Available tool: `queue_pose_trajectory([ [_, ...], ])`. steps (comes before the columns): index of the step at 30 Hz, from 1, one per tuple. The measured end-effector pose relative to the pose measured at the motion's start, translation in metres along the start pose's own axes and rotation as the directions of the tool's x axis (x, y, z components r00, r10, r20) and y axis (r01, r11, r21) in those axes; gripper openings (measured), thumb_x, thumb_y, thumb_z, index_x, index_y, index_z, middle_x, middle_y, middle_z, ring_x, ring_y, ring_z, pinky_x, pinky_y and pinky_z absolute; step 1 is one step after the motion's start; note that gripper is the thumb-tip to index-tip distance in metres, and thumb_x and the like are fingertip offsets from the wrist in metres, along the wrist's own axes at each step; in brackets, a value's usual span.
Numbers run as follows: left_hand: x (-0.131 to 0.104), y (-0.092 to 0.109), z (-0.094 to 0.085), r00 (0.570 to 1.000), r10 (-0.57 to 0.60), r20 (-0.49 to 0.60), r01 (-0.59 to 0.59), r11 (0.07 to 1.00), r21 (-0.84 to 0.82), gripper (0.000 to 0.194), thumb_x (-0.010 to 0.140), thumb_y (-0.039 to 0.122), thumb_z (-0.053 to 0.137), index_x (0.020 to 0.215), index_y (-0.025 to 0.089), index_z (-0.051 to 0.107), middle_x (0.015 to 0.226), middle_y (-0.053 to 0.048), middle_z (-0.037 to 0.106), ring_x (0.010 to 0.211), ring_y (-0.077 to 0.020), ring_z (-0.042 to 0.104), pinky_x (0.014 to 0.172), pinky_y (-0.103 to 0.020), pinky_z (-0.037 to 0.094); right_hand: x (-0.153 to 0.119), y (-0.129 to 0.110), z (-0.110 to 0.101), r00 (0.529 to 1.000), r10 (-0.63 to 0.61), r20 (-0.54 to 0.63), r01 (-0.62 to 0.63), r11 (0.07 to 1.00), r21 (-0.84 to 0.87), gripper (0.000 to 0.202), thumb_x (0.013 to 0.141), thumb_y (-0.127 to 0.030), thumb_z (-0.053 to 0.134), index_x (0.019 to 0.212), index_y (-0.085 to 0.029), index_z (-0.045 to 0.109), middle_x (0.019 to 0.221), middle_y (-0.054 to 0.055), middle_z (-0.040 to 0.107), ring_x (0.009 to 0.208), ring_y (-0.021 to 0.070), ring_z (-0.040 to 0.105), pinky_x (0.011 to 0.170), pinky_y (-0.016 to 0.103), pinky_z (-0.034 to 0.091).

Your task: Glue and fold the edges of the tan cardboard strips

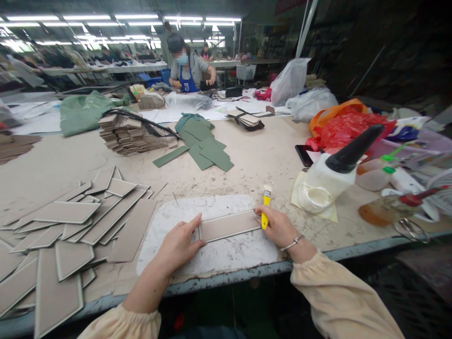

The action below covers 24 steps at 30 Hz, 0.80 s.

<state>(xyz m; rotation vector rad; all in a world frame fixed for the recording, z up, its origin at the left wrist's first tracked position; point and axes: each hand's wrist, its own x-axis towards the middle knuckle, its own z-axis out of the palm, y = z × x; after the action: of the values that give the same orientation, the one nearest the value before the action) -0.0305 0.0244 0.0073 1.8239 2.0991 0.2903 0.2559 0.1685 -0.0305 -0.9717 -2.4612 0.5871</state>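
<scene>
A worker's left hand (178, 245) pinches a pale-edged strip (229, 227) lying between both hands; the right hand (280, 228), gripping a yellow brush (265, 212), touches its far end. Light, even pressure should keep it flat.

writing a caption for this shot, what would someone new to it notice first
Probably the bright yellow-handled brush in the right hand, over the white board at the near table edge. Next, the crumpled red plastic bag at the far right, and the heap of beige, pale-edged flat pieces spread across the left.
</scene>
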Motion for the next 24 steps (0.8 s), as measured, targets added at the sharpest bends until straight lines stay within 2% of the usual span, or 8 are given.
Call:
queue_pose_trajectory([
  [11,-0.001,0.003,-0.001,0.999,0.048,-0.019,-0.048,0.999,0.022,0.065,0.078,0.028,0.061,0.139,0.019,0.041,0.119,-0.010,0.063,0.105,-0.0249,0.056,0.091,-0.038,0.044,0.000,-0.005,-0.002,0.999,0.020,0.026,-0.018,0.998,-0.067,0.025,0.081,-0.008,0.047,0.101,-0.022,0.053,0.091,0.005,0.065,0.084,0.0188,0.061,0.073,0.030,0.046],
  [17,-0.002,0.001,0.003,0.974,0.221,-0.057,-0.214,0.971,0.105,0.034,0.081,0.026,0.060,0.114,0.025,0.066,0.126,-0.009,0.058,0.108,-0.0265,0.053,0.096,-0.044,0.044,0.001,-0.011,-0.005,0.999,0.028,0.043,-0.023,0.993,-0.112,0.023,0.083,-0.009,0.047,0.100,-0.022,0.054,0.089,0.005,0.064,0.084,0.0184,0.060,0.072,0.028,0.045],
  [24,-0.004,0.013,0.003,0.950,0.277,-0.148,-0.257,0.957,0.136,0.022,0.082,0.022,0.058,0.101,0.022,0.069,0.131,-0.012,0.051,0.117,-0.0307,0.046,0.098,-0.049,0.044,0.002,-0.012,-0.005,0.998,0.022,0.051,-0.015,0.991,-0.130,0.023,0.083,-0.009,0.048,0.101,-0.022,0.054,0.087,0.005,0.063,0.082,0.0183,0.059,0.073,0.029,0.045],
])
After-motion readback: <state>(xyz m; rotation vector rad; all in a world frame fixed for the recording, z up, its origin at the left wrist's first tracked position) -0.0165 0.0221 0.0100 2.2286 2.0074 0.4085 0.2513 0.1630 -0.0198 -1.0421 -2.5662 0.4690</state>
